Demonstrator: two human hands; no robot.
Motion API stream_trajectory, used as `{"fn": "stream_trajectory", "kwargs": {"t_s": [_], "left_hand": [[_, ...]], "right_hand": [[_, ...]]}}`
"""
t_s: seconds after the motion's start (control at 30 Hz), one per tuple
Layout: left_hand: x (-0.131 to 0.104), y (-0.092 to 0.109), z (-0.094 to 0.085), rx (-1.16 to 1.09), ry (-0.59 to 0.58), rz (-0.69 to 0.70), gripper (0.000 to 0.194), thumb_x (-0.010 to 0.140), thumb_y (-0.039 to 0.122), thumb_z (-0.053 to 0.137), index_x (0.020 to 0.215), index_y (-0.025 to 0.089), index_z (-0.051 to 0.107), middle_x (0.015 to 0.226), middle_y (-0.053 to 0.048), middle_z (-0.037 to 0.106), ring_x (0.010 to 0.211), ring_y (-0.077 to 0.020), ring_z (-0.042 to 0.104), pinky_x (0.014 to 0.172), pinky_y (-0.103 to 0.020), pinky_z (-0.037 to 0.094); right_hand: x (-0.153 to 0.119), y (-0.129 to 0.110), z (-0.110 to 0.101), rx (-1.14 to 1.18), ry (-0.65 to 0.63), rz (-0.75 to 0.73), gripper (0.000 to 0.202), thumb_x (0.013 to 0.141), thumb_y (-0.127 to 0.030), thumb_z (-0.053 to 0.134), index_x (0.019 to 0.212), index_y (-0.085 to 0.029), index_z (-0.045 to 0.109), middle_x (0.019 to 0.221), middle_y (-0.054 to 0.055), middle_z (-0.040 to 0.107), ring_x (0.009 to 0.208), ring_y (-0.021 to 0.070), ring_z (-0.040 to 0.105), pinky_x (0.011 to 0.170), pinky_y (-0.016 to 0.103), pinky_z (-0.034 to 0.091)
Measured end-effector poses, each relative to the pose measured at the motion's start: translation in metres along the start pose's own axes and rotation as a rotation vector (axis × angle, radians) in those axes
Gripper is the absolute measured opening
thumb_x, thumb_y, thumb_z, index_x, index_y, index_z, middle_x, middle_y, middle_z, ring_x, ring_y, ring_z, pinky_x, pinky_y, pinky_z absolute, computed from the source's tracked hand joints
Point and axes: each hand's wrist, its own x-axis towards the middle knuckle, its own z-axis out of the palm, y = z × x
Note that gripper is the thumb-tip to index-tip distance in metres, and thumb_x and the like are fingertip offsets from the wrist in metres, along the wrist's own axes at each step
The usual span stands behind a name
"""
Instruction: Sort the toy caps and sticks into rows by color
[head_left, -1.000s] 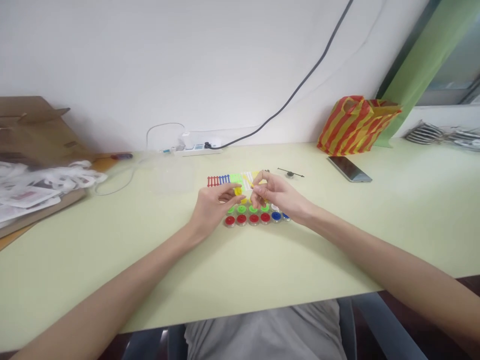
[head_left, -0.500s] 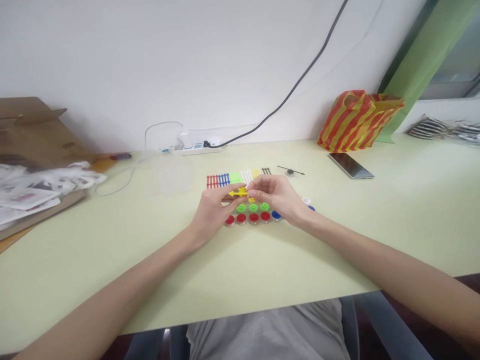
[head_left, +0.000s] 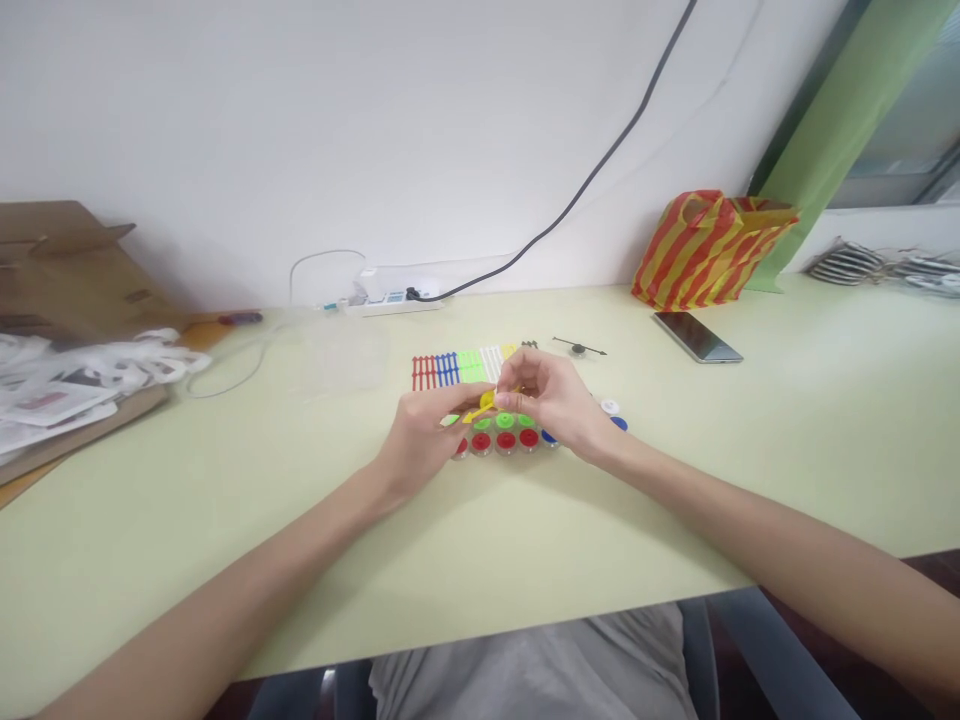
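Note:
Between my hands, above the rows of discs, is a yellow arrow spinner [head_left: 487, 400]: a long arrow lies across a round yellow base, its head pointing down-left. My left hand [head_left: 424, 430] grips the base from the left between thumb and fingers. From the right, my right hand [head_left: 551, 395] is closed with thumb and fingertips at the spinner's centre, hiding part of it. Below are green discs [head_left: 505, 421] and red discs [head_left: 506, 440] on clear round bases. Behind lie rows of red arrows [head_left: 424, 372], blue arrows [head_left: 448, 368], green arrows [head_left: 471, 366] and white arrows [head_left: 491, 362].
A black arrow spinner [head_left: 578, 349] lies behind my right hand. Farther right are a phone [head_left: 696, 337] and a striped bag [head_left: 705, 250]. A power strip [head_left: 394, 300] with a black cable sits by the wall. Cardboard [head_left: 82, 265] and white packets [head_left: 67, 380] are at left.
The yellow arrow has turned from level to slanting, its left head now lower. Both hands stay close together around the spinner, and the view has shifted slightly.

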Motion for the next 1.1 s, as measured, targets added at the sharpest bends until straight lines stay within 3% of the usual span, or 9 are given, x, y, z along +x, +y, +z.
{"fn": "stream_trajectory", "kwargs": {"t_s": [0.23, 0.33, 0.53, 0.67, 0.73, 0.8, 0.93, 1.0, 1.1], "left_hand": [[0.002, 0.006, -0.004, 0.281, 0.032, 0.374, 0.022, 0.098, 0.011, 0.055, 0.104, 0.017, 0.076, 0.074, -0.001, 0.079, 0.056, -0.0108, 0.069, 0.055, -0.019, 0.052], [0.004, 0.003, -0.006, 0.253, 0.01, 0.334, 0.02, 0.097, 0.011, 0.058, 0.105, 0.017, 0.075, 0.077, -0.001, 0.08, 0.059, -0.0117, 0.072, 0.056, -0.019, 0.053], [0.003, -0.012, -0.012, 0.272, 0.026, 0.286, 0.015, 0.098, 0.029, 0.068, 0.109, 0.021, 0.075, 0.082, -0.001, 0.081, 0.064, -0.0134, 0.075, 0.06, -0.02, 0.055], [0.001, -0.012, -0.014, 0.333, 0.032, 0.209, 0.031, 0.1, 0.04, 0.065, 0.127, 0.026, 0.069, 0.087, 0.0, 0.082, 0.065, -0.0136, 0.074, 0.061, -0.021, 0.055], [0.002, -0.01, -0.016, 0.331, 0.039, 0.095, 0.054, 0.098, 0.044, 0.065, 0.148, 0.028, 0.053, 0.089, 0.001, 0.081, 0.069, -0.0152, 0.076, 0.07, -0.024, 0.058], [0.006, -0.01, -0.018, 0.343, 0.054, -0.007, 0.065, 0.098, 0.045, 0.064, 0.157, 0.027, 0.041, 0.088, 0.002, 0.081, 0.074, -0.017, 0.076, 0.076, -0.027, 0.059], [0.012, -0.017, -0.024, 0.397, 0.031, -0.139, 0.057, 0.1, 0.04, 0.054, 0.154, 0.024, 0.044, 0.087, 0.001, 0.08, 0.073, -0.0182, 0.074, 0.077, -0.029, 0.057], [0.013, -0.022, -0.026, 0.417, 0.001, -0.18, 0.056, 0.1, 0.038, 0.051, 0.153, 0.024, 0.045, 0.087, 0.001, 0.081, 0.071, -0.0175, 0.073, 0.075, -0.028, 0.056], [0.012, -0.027, -0.026, 0.433, -0.031, -0.205, 0.055, 0.099, 0.037, 0.048, 0.152, 0.024, 0.047, 0.089, 0.001, 0.081, 0.07, -0.0171, 0.072, 0.073, -0.028, 0.054]], "right_hand": [[-0.005, -0.005, 0.003, -0.136, -0.029, -0.116, 0.013, 0.08, -0.012, 0.065, 0.083, -0.021, 0.058, 0.085, 0.0, 0.065, 0.081, 0.0165, 0.063, 0.075, 0.033, 0.051], [-0.003, -0.006, 0.0, -0.209, -0.025, -0.172, 0.011, 0.085, -0.013, 0.066, 0.084, -0.022, 0.06, 0.086, 0.0, 0.067, 0.083, 0.0174, 0.064, 0.08, 0.035, 0.051], [0.0, -0.002, -0.002, -0.538, -0.021, -0.526, 0.012, 0.099, -0.031, 0.065, 0.091, -0.023, 0.07, 0.09, 0.005, 0.073, 0.092, 0.0218, 0.06, 0.09, 0.041, 0.046], [0.002, -0.011, -0.004, -0.676, -0.05, -0.553, 0.014, 0.101, -0.035, 0.062, 0.094, -0.026, 0.071, 0.092, 0.006, 0.074, 0.097, 0.024, 0.06, 0.095, 0.042, 0.044], [0.009, -0.018, -0.02, -0.706, 0.026, -0.53, 0.012, 0.099, -0.036, 0.065, 0.093, -0.027, 0.072, 0.093, 0.006, 0.073, 0.099, 0.025, 0.06, 0.098, 0.044, 0.043], [0.021, -0.018, -0.052, -0.719, 0.217, -0.491, 0.012, 0.097, -0.036, 0.066, 0.092, -0.026, 0.072, 0.095, 0.006, 0.073, 0.098, 0.0259, 0.06, 0.099, 0.046, 0.043], [0.044, 0.014, -0.141, -0.822, 0.589, -0.258, 0.013, 0.09, -0.031, 0.067, 0.087, -0.02, 0.074, 0.091, 0.008, 0.074, 0.093, 0.0253, 0.061, 0.091, 0.041, 0.047], [0.048, 0.037, -0.175, -0.846, 0.585, -0.046, 0.013, 0.086, -0.025, 0.067, 0.085, -0.016, 0.076, 0.089, 0.01, 0.076, 0.086, 0.0234, 0.065, 0.086, 0.037, 0.048], [0.048, 0.062, -0.195, -0.833, 0.466, 0.134, 0.016, 0.085, -0.023, 0.067, 0.086, -0.013, 0.079, 0.092, 0.011, 0.079, 0.083, 0.0217, 0.068, 0.082, 0.032, 0.05]]}}
